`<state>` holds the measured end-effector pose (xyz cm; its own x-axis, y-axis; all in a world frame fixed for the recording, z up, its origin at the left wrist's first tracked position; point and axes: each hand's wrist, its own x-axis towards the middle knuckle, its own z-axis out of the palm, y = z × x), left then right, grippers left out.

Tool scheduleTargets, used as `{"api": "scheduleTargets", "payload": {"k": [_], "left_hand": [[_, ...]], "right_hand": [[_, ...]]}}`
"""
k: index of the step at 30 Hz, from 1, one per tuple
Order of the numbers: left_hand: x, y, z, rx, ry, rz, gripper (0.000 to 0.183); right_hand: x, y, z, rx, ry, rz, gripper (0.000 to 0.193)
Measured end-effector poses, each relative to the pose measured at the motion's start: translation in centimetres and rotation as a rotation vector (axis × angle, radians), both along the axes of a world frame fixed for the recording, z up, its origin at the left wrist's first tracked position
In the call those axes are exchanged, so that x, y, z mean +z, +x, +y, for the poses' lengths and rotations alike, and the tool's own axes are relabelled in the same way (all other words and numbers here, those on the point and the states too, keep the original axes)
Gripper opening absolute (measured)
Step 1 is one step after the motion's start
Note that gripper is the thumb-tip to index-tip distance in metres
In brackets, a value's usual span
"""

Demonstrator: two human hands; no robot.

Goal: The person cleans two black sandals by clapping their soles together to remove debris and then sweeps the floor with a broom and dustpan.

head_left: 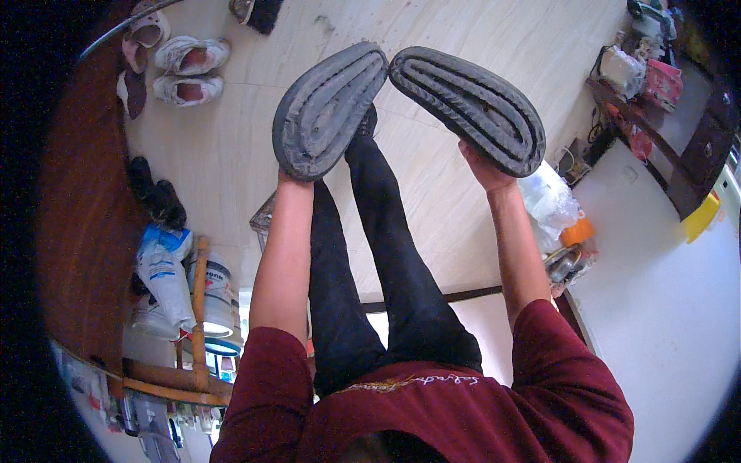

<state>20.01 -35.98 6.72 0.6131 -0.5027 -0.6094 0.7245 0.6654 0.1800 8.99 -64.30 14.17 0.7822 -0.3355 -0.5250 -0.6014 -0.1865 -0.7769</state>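
Two shoes are held up side by side above the floor, their dark grey, grooved soles facing me and their uppers hidden. My left hand (296, 184) grips the left shoe (328, 112) at its near end; that sole covers most of the hand. The right shoe (471, 108) slants down to the right, with my right hand (488, 170) around its near end from below and the inner side. Part of that hand shows beside the sole, while its other fingers are hidden. At their far ends the two soles almost meet.
A pair of white shoes (189, 71) and pink clogs (148, 32) lie at the far left. Black footwear (158, 193), a white-and-blue bag (166, 270) and buckets (212, 293) line the left side. On the right are plastic bags (549, 202) and a dark shelf (698, 147).
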Motion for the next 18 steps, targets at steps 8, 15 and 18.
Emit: {"api": "scheduleTargets", "payload": {"k": [8,15,18], "left_hand": [[3.5,0.8,-4.0,-0.08,0.334,0.195,0.033],[4.2,0.7,-5.3,-0.179,0.35,0.277,0.034],[1.8,0.0,-4.6,-0.052,0.216,0.21,0.035]], "right_hand": [[5.1,5.4,7.7,0.312,-0.058,-0.107,0.053],[-0.2,6.3,5.6,0.045,0.024,0.131,0.052],[7.0,6.3,9.9,0.306,-0.084,-0.052,0.057]]}}
